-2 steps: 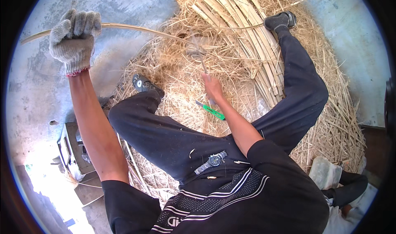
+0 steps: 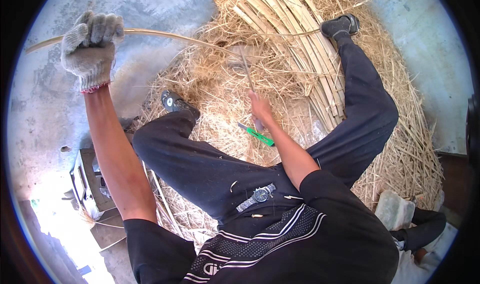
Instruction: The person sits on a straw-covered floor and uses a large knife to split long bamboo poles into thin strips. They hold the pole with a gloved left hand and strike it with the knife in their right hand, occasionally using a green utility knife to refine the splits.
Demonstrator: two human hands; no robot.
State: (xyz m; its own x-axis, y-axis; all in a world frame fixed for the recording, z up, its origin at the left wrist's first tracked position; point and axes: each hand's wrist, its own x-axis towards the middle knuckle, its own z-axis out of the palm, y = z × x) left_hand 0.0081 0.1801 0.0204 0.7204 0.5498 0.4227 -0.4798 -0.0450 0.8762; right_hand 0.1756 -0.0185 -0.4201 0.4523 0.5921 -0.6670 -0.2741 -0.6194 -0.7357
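My left hand (image 2: 93,45), in a grey knit glove, is raised at the upper left and closed in a fist around a long, thin bamboo strip (image 2: 170,36). The strip bows rightward over the shavings. Bare, my right hand (image 2: 260,109) is wrapped around the handle of a knife (image 2: 247,71) whose narrow blade points up and away. The blade's tip lies close to the strip; whether they touch, I cannot tell. Just below the right hand, a green utility knife (image 2: 260,136) rests on the shavings.
A pile of straw-coloured shavings (image 2: 215,119) spreads between my legs. Split bamboo strips (image 2: 300,49) lie bundled beside my right shoe (image 2: 340,26). My left shoe (image 2: 177,104) rests at the pile's edge. A wristwatch (image 2: 257,196) lies on my lap. Concrete floor (image 2: 145,6) surrounds the pile.
My right hand and its knife have shifted slightly right and down, with the blade a little more upright. The left hand has edged slightly right, still gripping the strip.
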